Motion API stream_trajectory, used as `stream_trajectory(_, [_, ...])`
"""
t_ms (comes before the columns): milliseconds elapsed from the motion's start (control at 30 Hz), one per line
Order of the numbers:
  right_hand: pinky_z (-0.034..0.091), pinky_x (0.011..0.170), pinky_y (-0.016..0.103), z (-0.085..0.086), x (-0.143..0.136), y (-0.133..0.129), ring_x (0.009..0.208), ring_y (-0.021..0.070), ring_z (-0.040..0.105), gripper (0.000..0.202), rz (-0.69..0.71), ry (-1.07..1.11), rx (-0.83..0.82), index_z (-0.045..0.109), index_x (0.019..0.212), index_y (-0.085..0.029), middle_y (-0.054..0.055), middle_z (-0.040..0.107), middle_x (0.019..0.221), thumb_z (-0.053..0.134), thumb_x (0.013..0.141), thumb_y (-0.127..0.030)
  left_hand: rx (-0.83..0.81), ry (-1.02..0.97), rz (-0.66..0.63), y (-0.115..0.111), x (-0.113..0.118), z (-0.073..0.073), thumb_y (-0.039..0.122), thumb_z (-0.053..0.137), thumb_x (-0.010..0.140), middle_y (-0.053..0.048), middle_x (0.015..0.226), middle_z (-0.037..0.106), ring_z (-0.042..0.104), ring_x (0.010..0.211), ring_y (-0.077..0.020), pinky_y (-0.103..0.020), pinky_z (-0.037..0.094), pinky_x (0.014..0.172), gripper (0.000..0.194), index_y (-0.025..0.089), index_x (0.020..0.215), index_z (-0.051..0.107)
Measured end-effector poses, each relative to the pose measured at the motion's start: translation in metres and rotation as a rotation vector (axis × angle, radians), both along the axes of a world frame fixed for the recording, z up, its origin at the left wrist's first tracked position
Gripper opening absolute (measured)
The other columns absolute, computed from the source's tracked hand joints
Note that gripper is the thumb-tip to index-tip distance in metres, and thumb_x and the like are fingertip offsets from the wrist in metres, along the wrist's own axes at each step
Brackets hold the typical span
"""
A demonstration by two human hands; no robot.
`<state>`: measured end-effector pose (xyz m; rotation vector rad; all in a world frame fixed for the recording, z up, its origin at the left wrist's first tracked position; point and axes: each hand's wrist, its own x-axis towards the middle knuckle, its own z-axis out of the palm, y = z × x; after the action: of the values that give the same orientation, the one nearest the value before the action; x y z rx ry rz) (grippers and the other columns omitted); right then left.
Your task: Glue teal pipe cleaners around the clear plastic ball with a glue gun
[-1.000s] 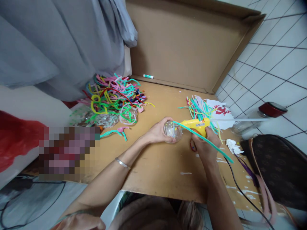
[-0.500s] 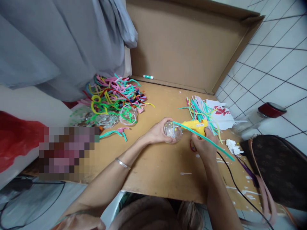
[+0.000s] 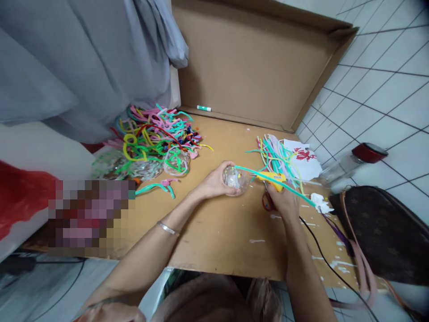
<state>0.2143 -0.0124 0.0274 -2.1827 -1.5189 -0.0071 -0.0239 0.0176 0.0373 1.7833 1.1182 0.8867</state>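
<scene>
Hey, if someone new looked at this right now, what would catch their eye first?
Probably the tangled heap of bright fuzzy strips at the far left of the table. Next, the yellow glue gun in the right hand, right of centre, and the clear ball in the left hand, with a long turquoise strip slanting out from it.

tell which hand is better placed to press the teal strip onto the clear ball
Probably the left hand: it holds the clear ball, near one end of the teal strip. The right hand grips the yellow glue gun.
</scene>
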Motion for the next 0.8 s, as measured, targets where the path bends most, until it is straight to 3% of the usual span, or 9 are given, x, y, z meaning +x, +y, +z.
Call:
stream_trajectory(167, [0.042, 0.069, 0.03, 0.003, -0.006, -0.001, 0.086, 0.0248, 0.062, 0.038, -0.021, -0.04, -0.187, 0.069, 0.096, -0.014, 0.013, 0.069, 0.091, 0.05, 0.08, -0.043, 0.007, -0.01, 0.056, 0.003, -0.005, 0.002, 0.039, 0.08, 0.052, -0.004, 0.106, 0.057, 0.055, 0.093, -0.021, -0.031, 0.045, 0.082, 0.084, 0.019, 0.125, 0.043])
stream_trajectory(333, [0.044, 0.068, 0.032, -0.004, -0.006, 0.001, 0.085, 0.0266, 0.064, 0.041, 0.01, -0.136, -0.256, 0.068, 0.097, -0.013, 0.014, 0.069, 0.091, 0.048, 0.082, -0.045, 0.008, -0.015, 0.067, 0.005, -0.005, -0.002, 0.038, 0.08, 0.052, -0.004, 0.106, 0.057, 0.056, 0.093, -0.0207, -0.03, 0.046, 0.081, 0.084, 0.019, 0.125, 0.043])
stream_trajectory(467, [0.047, 0.074, 0.035, -0.011, -0.005, -0.002, 0.09, 0.0284, 0.064, 0.043, 0.001, -0.253, -0.173, 0.066, 0.102, -0.008, 0.019, 0.068, 0.096, 0.052, 0.082, -0.043, 0.004, -0.019, 0.046, 0.004, -0.002, -0.005, 0.036, 0.081, 0.052, -0.003, 0.105, 0.058, 0.057, 0.092, -0.0206, -0.03, 0.047, 0.08, 0.085, 0.019, 0.126, 0.042])
stream_trajectory(600, [0.045, 0.08, 0.049, -0.011, -0.006, -0.008, 0.093, 0.0358, 0.061, 0.045, -0.03, -0.334, -0.005, 0.065, 0.099, -0.004, 0.024, 0.064, 0.094, 0.049, 0.085, -0.044, 0.011, 0.006, 0.037, 0.002, 0.001, -0.004, 0.036, 0.081, 0.052, -0.002, 0.102, 0.059, 0.057, 0.091, -0.0206, -0.03, 0.047, 0.08, 0.082, 0.02, 0.124, 0.044])
stream_trajectory(667, [0.045, 0.081, 0.05, -0.009, -0.009, -0.01, 0.093, 0.0336, 0.06, 0.042, 0.067, -0.248, 0.175, 0.064, 0.102, -0.008, 0.021, 0.064, 0.095, 0.046, 0.088, -0.044, 0.009, 0.008, 0.022, 0.001, 0.002, -0.003, 0.035, 0.081, 0.052, -0.002, 0.103, 0.059, 0.057, 0.091, -0.0205, -0.03, 0.047, 0.08, 0.082, 0.019, 0.124, 0.044])
stream_trajectory(800, [0.049, 0.084, 0.041, 0.003, -0.028, -0.01, 0.089, 0.0217, 0.059, 0.039, 0.474, 0.149, 0.423, 0.056, 0.122, -0.023, 0.008, 0.064, 0.1, 0.048, 0.089, -0.043, 0.002, 0.008, 0.006, -0.001, 0.003, -0.002, 0.036, 0.081, 0.051, -0.003, 0.106, 0.059, 0.058, 0.093, -0.0212, -0.031, 0.047, 0.083, 0.083, 0.019, 0.124, 0.044])
